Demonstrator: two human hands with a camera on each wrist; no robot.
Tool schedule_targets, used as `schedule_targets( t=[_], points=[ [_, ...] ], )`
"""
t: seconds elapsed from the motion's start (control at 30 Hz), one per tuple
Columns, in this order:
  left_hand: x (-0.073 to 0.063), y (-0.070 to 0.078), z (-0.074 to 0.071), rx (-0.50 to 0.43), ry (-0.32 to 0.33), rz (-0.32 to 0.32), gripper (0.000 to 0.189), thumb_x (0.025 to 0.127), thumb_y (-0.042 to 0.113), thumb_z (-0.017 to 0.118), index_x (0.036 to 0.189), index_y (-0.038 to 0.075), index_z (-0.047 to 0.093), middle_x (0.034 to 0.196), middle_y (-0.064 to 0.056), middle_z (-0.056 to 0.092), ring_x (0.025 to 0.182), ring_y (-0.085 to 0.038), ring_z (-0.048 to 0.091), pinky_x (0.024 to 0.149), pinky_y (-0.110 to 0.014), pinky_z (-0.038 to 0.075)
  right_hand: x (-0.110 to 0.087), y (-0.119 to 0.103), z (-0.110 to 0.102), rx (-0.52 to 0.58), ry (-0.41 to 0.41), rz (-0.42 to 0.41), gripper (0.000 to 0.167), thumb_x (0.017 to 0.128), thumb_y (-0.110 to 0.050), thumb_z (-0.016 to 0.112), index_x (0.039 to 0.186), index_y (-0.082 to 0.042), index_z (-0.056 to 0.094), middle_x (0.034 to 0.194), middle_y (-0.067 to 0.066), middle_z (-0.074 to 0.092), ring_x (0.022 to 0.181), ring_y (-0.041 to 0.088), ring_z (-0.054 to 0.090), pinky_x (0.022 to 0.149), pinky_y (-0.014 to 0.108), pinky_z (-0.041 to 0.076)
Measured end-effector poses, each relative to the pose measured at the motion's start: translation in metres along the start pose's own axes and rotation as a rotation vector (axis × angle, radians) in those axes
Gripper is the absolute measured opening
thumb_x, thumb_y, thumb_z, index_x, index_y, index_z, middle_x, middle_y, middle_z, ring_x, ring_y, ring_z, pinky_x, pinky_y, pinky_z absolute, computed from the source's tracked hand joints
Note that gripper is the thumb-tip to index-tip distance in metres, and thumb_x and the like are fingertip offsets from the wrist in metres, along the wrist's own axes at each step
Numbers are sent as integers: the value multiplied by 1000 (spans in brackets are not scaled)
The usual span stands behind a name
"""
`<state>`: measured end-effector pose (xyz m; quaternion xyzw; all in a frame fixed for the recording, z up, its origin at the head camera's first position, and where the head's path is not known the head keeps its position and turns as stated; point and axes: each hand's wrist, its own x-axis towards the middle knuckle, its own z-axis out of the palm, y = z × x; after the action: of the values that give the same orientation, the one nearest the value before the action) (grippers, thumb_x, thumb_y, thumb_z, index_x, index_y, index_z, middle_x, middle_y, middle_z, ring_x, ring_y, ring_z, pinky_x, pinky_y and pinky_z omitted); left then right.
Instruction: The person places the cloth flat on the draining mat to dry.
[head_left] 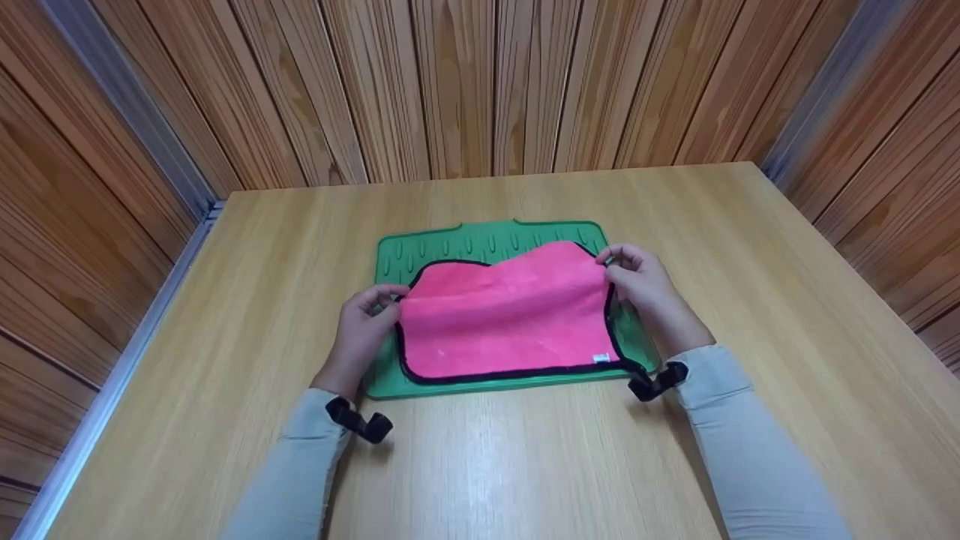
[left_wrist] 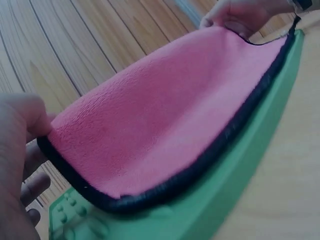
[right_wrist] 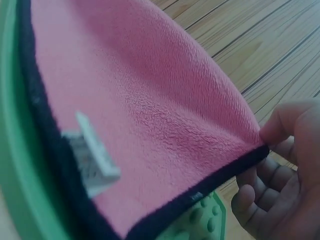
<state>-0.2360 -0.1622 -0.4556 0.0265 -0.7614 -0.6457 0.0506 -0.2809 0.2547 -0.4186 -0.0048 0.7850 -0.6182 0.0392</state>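
Note:
A pink cloth (head_left: 510,322) with black edging spreads over a green ridged mat (head_left: 420,251). My left hand (head_left: 364,330) pinches the cloth's left edge between thumb and fingers. On the opposite side my right hand (head_left: 649,292) pinches the right edge near its far corner. Both wrist views show the held part raised off the mat, while the near edge lies low along it. A small white tag (right_wrist: 92,155) sticks up from the near right part of the cloth. The far part of the cloth bends back behind the pinched edges.
The mat lies on a light wooden table (head_left: 480,465). Wood-plank walls (head_left: 450,90) stand behind and at both sides. A black strap (head_left: 360,420) circles the left wrist, and another strap (head_left: 656,381) the right, beside the mat's near corner.

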Motion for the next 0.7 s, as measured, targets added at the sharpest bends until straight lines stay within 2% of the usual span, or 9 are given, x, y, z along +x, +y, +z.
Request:
schedule_targets(
  t=[0.2,0.3,0.43,0.53,0.7],
  points=[
    [-7,-5,-5,85,-80,15,32,100,-1,61,124,0,82,104,-3,60,113,-20,49,95,-34,41,-14,7,-7,-77,-99,54,15,108,-8,55,117,-13,66,90,-9,55,78,10,48,74,24,44],
    [-9,-7,-7,118,-124,13,33,100,-1,62,125,4,82,107,-3,58,114,-21,48,91,-35,40,-18,11,-10,-115,-142,68,14,108,-9,55,117,-12,66,94,-8,57,86,13,52,77,25,45],
    [-11,-8,-10,195,-188,1,36,99,2,63,129,10,82,109,-4,55,112,-24,47,77,-30,40,-21,15,-12,-205,-212,50,16,107,-8,55,119,-5,65,99,-6,58,92,13,54,80,24,47],
    [-12,-9,-12,259,-231,4,37,98,3,64,129,14,82,111,-7,55,120,-27,44,77,-31,41,-25,16,-13,-299,-263,16,17,107,-6,56,120,0,65,101,-4,57,95,15,53,79,23,47],
    [-13,-10,-12,342,-299,-8,36,97,5,67,128,17,82,132,-15,55,146,-36,27,102,-45,44,-29,15,-13,-445,-316,-2,11,106,-8,62,114,-1,67,98,0,57,94,19,52,75,26,46]
  ],
)
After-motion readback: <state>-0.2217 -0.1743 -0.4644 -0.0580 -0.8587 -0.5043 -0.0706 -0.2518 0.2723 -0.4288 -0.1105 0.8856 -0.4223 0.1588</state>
